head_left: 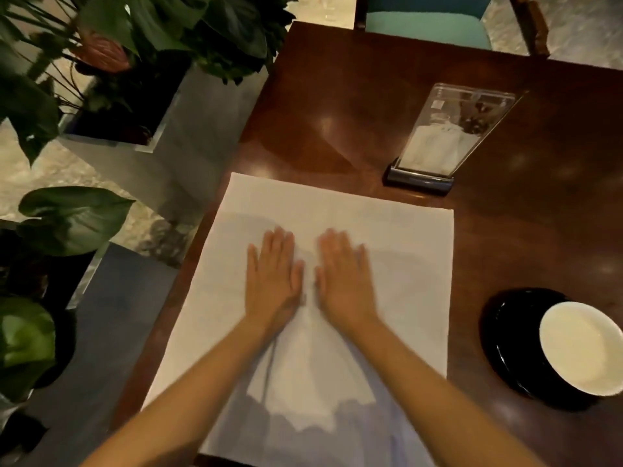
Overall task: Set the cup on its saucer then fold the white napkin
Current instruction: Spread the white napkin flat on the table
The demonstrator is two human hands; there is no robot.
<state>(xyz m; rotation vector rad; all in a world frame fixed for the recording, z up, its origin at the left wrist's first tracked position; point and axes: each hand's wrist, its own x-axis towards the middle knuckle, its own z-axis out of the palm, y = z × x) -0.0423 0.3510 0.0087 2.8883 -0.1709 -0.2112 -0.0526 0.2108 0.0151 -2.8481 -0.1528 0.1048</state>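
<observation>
A white napkin (397, 251) lies spread flat on the dark wooden table (371, 106). My left hand (273, 277) and my right hand (344, 279) lie side by side, palms down with straight fingers, pressing on the middle of the napkin. At the right stands a cup (581, 347), black outside and white inside, on a black saucer (499, 335). Both hands are blurred by motion.
A clear acrylic menu stand (441, 139) on a dark base stands behind the napkin. Potted plants (111, 62) fill the floor on the left of the table. A chair with a teal seat (424, 18) is at the far edge.
</observation>
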